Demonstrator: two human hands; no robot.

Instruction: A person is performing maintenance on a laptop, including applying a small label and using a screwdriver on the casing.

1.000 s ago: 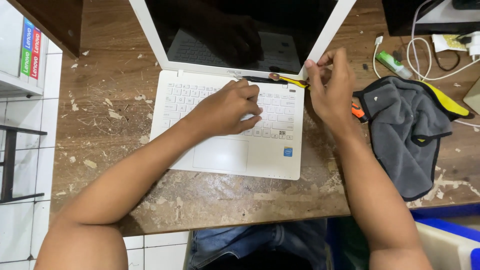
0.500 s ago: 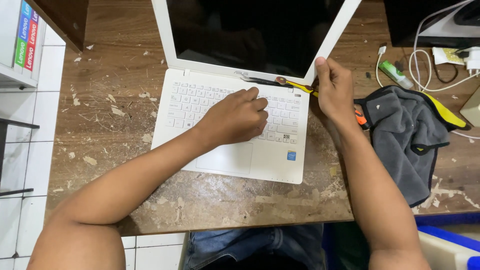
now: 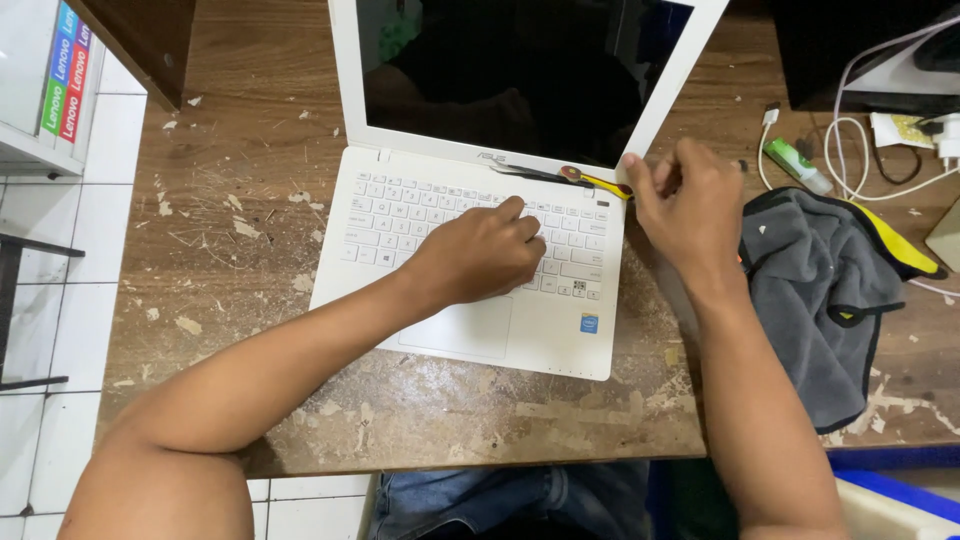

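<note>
A white laptop [image 3: 470, 330] lies open on a worn wooden table [image 3: 230, 300], its dark screen [image 3: 500, 70] tilted back. My left hand [image 3: 480, 255] rests on the keyboard with its fingers curled, pressing on the keys and holding nothing. My right hand [image 3: 690, 205] is at the screen's lower right corner, thumb and fingers pinching the white bezel beside the hinge. A thin metal tool with a yellow handle [image 3: 590, 180] lies along the hinge line, just left of my right thumb.
A grey cloth with yellow and black trim [image 3: 820, 290] lies right of the laptop. Behind it are white cables [image 3: 850, 150], a small green and white tube [image 3: 795, 165] and a dark device [image 3: 850, 50]. A white box [image 3: 40, 90] stands far left. White flakes litter the table.
The view has shifted, so the laptop sits lower in the frame. My right hand stays at the screen's lower right corner, and my left hand remains on the keyboard.
</note>
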